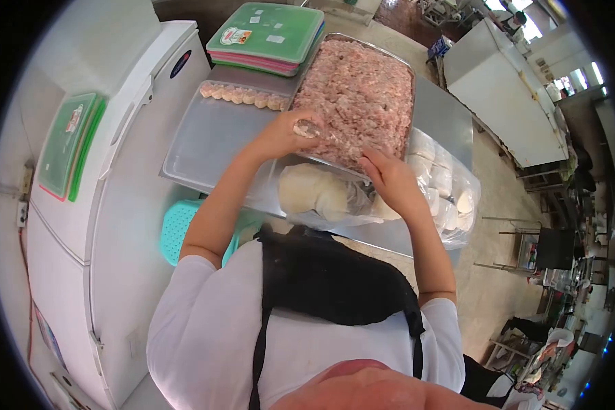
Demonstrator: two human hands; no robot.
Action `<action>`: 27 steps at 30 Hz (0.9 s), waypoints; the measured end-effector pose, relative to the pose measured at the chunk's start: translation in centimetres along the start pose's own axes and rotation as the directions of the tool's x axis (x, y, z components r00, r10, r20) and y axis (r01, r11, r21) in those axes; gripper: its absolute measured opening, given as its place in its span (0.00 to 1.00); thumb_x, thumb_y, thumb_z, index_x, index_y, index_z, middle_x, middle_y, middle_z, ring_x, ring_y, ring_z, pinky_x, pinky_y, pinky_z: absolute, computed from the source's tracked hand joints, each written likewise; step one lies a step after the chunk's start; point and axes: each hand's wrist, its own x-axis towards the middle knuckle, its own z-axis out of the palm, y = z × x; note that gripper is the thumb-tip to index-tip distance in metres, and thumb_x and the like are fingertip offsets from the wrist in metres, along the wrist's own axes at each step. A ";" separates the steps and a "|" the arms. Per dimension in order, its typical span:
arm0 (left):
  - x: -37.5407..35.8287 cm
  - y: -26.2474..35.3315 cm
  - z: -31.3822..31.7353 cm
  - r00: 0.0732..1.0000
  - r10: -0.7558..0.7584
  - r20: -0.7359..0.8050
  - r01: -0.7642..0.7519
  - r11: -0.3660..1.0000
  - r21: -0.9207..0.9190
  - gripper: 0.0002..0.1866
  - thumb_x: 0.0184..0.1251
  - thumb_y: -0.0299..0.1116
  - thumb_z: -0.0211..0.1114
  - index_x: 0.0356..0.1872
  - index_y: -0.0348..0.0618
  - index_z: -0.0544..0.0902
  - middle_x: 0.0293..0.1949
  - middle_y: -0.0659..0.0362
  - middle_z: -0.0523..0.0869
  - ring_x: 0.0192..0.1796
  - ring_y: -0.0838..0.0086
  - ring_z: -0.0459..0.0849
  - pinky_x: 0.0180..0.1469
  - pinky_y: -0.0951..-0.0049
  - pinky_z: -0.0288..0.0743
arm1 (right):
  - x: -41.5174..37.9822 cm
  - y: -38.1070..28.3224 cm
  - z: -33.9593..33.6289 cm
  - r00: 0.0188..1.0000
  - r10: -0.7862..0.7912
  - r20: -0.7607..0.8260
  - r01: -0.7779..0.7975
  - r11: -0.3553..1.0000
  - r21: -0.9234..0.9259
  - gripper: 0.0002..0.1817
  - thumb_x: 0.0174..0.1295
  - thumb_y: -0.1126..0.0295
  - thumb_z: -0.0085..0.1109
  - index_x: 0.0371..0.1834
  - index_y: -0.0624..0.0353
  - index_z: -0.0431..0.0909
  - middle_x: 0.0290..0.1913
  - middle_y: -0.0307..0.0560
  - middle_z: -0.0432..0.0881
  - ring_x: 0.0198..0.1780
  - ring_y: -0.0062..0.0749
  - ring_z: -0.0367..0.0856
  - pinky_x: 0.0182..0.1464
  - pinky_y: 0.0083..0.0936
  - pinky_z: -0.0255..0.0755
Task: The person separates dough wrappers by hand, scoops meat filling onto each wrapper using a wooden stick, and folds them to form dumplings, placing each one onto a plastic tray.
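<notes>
A large metal tray [413, 89] holds pink minced meat [362, 96] with pale bits mixed in. My left hand [290, 134] is over the tray's near left side, its fingers curled round a filled dough wrapper [307, 128]. At the tray's near edge, my right hand [391, 179] has its fingers together against the meat; whatever they hold is hidden. A row of small filled dumplings [242, 95] lies along the far edge of a grey plastic tray [208, 147] to the left. Nearest my body is a clear bag with pale round dough wrappers [314, 190].
Another clear bag of stacked wrappers [444, 179] lies on the right of the metal table [447, 119]. Stacked green and pink lids [266, 34] stand at the back left. A white fridge [137, 184] is on the left, with a turquoise basket [179, 229] below the table edge.
</notes>
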 end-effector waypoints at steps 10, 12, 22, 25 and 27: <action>-1.3 -15.6 -11.8 0.955 -0.139 -0.262 0.220 0.924 0.314 0.32 0.49 0.41 0.76 0.57 0.42 0.78 0.55 0.46 0.82 0.58 0.57 0.80 0.58 0.63 0.73 | -2.6 1.3 4.1 0.839 0.542 0.034 -0.496 0.739 0.455 0.15 0.70 0.65 0.58 0.53 0.64 0.80 0.31 0.39 0.80 0.33 0.23 0.77 0.37 0.21 0.70; -0.6 -18.4 -12.2 0.947 -0.129 -0.294 0.258 0.851 0.457 0.32 0.50 0.39 0.75 0.59 0.43 0.77 0.56 0.46 0.82 0.57 0.55 0.81 0.57 0.61 0.74 | -3.4 0.6 4.3 0.803 0.593 0.060 -0.525 0.657 0.542 0.16 0.70 0.65 0.59 0.52 0.67 0.80 0.28 0.33 0.74 0.31 0.15 0.69 0.34 0.16 0.66; 4.0 -16.4 -5.2 0.934 0.119 -0.337 0.061 0.876 0.479 0.41 0.59 0.33 0.67 0.75 0.54 0.59 0.61 0.43 0.77 0.58 0.47 0.79 0.58 0.54 0.74 | -5.8 -1.5 4.5 0.690 0.721 0.073 -0.591 0.501 0.632 0.17 0.70 0.65 0.60 0.52 0.68 0.81 0.27 0.31 0.74 0.29 0.12 0.68 0.30 0.13 0.62; 5.3 -16.6 -4.1 0.938 0.117 -0.327 0.063 0.868 0.492 0.41 0.62 0.29 0.62 0.77 0.56 0.55 0.63 0.42 0.76 0.59 0.47 0.78 0.58 0.53 0.73 | -6.4 -1.7 3.9 0.691 0.719 0.075 -0.591 0.502 0.632 0.17 0.70 0.64 0.60 0.52 0.67 0.81 0.27 0.31 0.74 0.29 0.12 0.68 0.30 0.13 0.62; 5.8 -17.5 -3.8 0.937 0.167 -0.306 0.015 0.859 0.512 0.40 0.64 0.26 0.58 0.77 0.56 0.55 0.64 0.42 0.75 0.60 0.46 0.78 0.59 0.54 0.73 | -6.9 -1.5 3.7 0.695 0.715 0.081 -0.591 0.502 0.632 0.17 0.70 0.64 0.60 0.52 0.67 0.81 0.27 0.31 0.74 0.29 0.13 0.68 0.31 0.14 0.63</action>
